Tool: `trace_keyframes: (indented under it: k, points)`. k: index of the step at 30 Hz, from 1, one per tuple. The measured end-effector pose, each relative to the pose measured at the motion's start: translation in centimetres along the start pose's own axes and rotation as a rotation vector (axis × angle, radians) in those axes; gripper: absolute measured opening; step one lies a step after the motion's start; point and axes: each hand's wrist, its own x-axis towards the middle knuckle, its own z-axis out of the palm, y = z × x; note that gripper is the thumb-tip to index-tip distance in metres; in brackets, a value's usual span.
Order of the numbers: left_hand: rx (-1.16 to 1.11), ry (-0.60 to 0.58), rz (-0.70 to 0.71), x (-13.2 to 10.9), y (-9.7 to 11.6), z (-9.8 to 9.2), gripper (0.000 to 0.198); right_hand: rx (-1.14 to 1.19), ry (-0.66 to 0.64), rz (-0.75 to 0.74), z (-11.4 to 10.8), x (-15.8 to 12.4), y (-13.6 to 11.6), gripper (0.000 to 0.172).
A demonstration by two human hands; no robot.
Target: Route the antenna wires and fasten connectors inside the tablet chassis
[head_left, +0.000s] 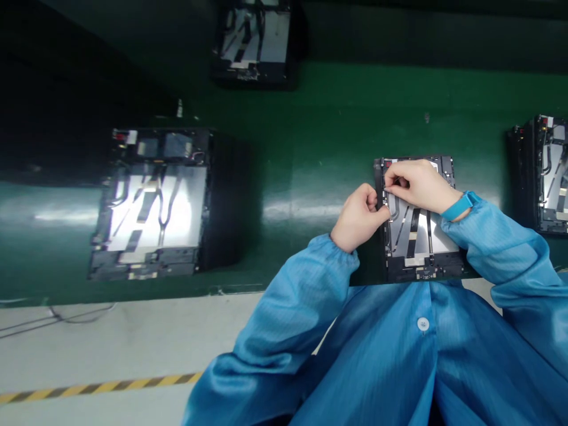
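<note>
In front of my body lies a flat black electronic device (437, 242) with its inside exposed: a silvery plate crossed by dark ribbon cables, with a board along its near edge. My left hand (357, 216) is at the device's left edge, fingers curled and thumb pressed toward the rim. Over the upper left part of the device, my right hand (415, 186) pinches with thumb and forefinger close to the same edge. Whatever sits between the fingers of either hand is too small to make out. A blue band (459, 206) circles my right wrist.
On the green work surface (293, 177) a similar open device (153, 207) stands at left, another (255, 41) at the far side. More devices (552, 171) are at the right edge. Below the surface's front edge, thin cables (66, 318) and a striped floor tape (110, 387) show.
</note>
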Motion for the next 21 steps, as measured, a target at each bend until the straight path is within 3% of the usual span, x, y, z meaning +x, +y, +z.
trace_keyframes:
  k: [10,21]
  points:
    - [-0.161,-0.003,-0.058,1.5,0.8,-0.5,0.034,0.057,0.167,0.115,-0.1,0.5,-0.4,0.01]
    - [-0.407,-0.009,-0.116,3.9,1.0,-0.2,0.04,0.033,0.137,0.158,-0.2,0.3,-0.4,0.016]
